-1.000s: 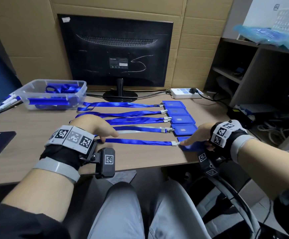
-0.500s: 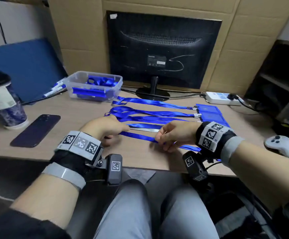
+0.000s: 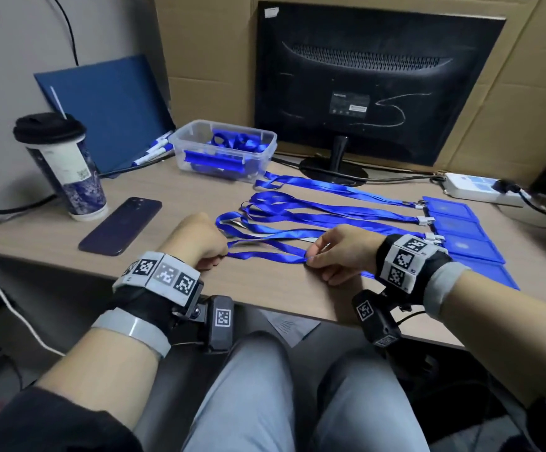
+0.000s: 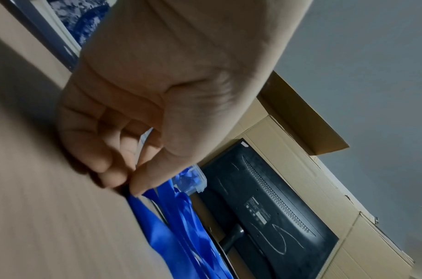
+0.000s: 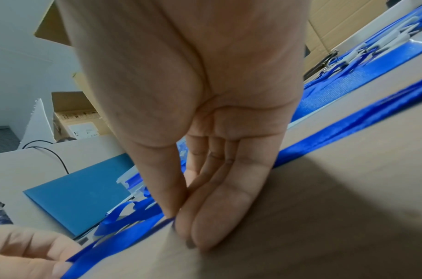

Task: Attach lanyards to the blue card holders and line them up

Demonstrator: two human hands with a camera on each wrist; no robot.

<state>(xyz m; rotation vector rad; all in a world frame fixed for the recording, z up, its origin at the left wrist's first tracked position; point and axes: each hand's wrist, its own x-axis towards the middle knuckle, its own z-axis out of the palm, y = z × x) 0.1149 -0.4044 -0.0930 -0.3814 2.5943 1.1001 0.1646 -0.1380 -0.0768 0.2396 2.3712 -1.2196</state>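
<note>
Several blue lanyards (image 3: 323,212) lie side by side on the desk, each clipped to a blue card holder (image 3: 460,227) in a row at the right. The nearest lanyard (image 3: 265,256) runs along the desk's front part. My left hand (image 3: 224,256) pinches its loop end, seen close in the left wrist view as thumb against fingers on the strap (image 4: 157,236). My right hand (image 3: 309,259) pinches the same strap near its middle; in the right wrist view its fingertips (image 5: 181,226) press the lanyard (image 5: 124,239) to the desk. The nearest card holder (image 3: 493,277) is partly hidden behind my right wrist.
A clear plastic box (image 3: 180,148) of loose lanyards and holders stands behind them. A dark phone (image 3: 121,225) and a lidded cup (image 3: 63,164) lie left. A monitor (image 3: 375,83) and power strip (image 3: 480,190) line the back. The desk's front edge (image 3: 281,305) is just under my wrists.
My right hand has slid left from the card holder along the nearest lanyard to its middle. The left hand has kept hold of the loop end. The head view has swung left.
</note>
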